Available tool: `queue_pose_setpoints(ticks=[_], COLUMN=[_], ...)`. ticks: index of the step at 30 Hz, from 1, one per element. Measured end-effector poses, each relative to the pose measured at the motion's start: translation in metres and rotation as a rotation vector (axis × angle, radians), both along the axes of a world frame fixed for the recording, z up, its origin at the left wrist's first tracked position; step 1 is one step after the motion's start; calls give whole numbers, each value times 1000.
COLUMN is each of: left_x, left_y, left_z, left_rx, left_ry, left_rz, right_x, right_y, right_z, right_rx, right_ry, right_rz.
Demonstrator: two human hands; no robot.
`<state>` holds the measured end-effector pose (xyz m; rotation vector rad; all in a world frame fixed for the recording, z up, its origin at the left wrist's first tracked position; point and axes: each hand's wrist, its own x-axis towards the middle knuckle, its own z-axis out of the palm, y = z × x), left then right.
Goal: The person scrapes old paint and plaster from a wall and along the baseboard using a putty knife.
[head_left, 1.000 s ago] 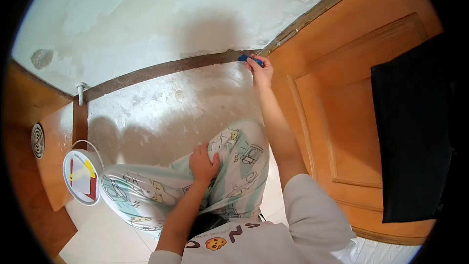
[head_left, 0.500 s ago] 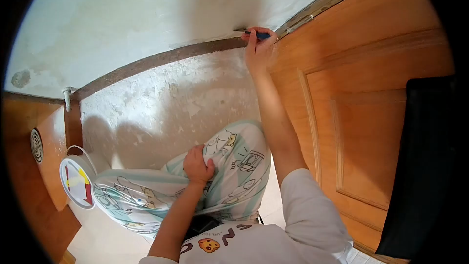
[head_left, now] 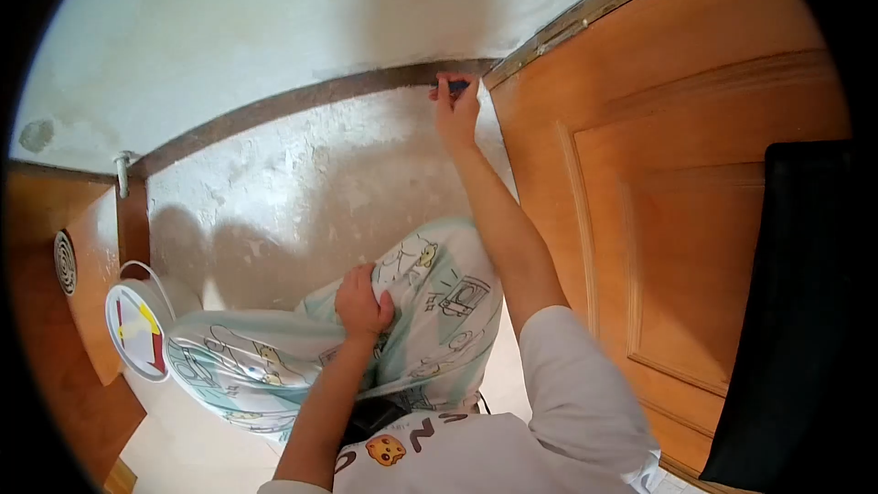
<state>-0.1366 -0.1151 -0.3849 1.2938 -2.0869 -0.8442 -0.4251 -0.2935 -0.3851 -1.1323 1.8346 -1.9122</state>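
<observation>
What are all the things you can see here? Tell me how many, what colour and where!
Small tool: one, dark blue, in the right hand; its tip is hard to see
Strip: one, brown, along the wall behind the tool
Wall: one, whitish, above the strip; patchy below it
Pipe: one, white, left end of the strip
Round grille: one, greyish, far left
Bucket: one, white, beside the knee on the left
Door: one, orange-brown, right
Sheet: one, black, over the door
Floor: one, pale, underneath
Trousers: one pair, white and green, on the legs
Shirt: one, white, bottom
Hands: two, bare; right at the strip, left on the trousers
</observation>
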Motion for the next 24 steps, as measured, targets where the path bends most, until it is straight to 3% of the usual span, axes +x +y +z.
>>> queue_pose_setpoints(ticks=[2, 5, 11, 14, 24], left_x=[1, -4, 0, 1, -1], left_y=[3, -1, -4, -4, -2], left_z=[-2, 8, 3, 8, 7], left_rx=[-4, 40, 17, 36, 62], left_ry=[0, -12, -35, -34, -50], left_rz=[4, -5, -32, -36, 2], right_x=[0, -18, -22, -28, -30], right_y=[11, 12, 15, 15, 5], right_z=[43, 64, 87, 67, 95], right_rx=[62, -211, -275, -338, -519], right_ry=[213, 269, -217, -147, -632], right_rz=[-47, -110, -48, -82, 159])
